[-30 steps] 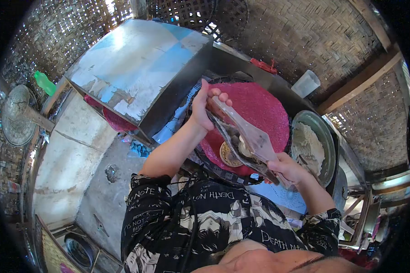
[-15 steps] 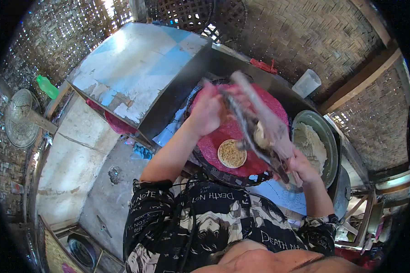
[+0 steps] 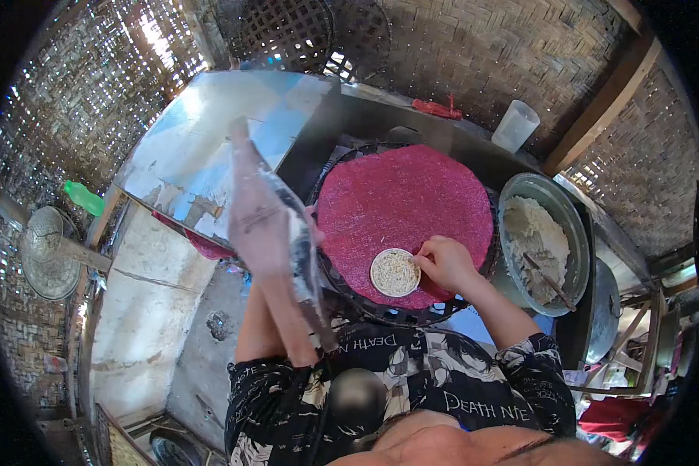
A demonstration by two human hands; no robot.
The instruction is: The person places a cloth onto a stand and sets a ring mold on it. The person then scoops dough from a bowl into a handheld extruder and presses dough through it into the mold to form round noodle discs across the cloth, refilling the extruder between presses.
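A flat wooden press [image 3: 260, 221] with long handles stands on edge, tilted, at the left of the pink mat. My left hand [image 3: 316, 225] grips it from behind; only some fingertips show past its edge, and the rest is hidden. My right hand [image 3: 445, 262] is at the rim of a small round bowl [image 3: 396, 273] of pale grains or seeds, thumb and fingers pinched together. Whether grains are between these fingertips I cannot make out. The bowl rests on a round pink sheet [image 3: 404, 202] lying over a dark woven tray [image 3: 365, 308].
On the right a large metal basin [image 3: 575, 233] holds pale dough or flour and a stick [image 3: 549, 281]. A clear plastic cup [image 3: 516, 126] and a red bag [image 3: 437, 108] sit behind. A box with a peeling blue-white top [image 3: 210, 147] stands at left.
The press has swung left, away from above the pink sheet. My right hand has let go of its handle and moved to the bowl, while my left hand now holds it.
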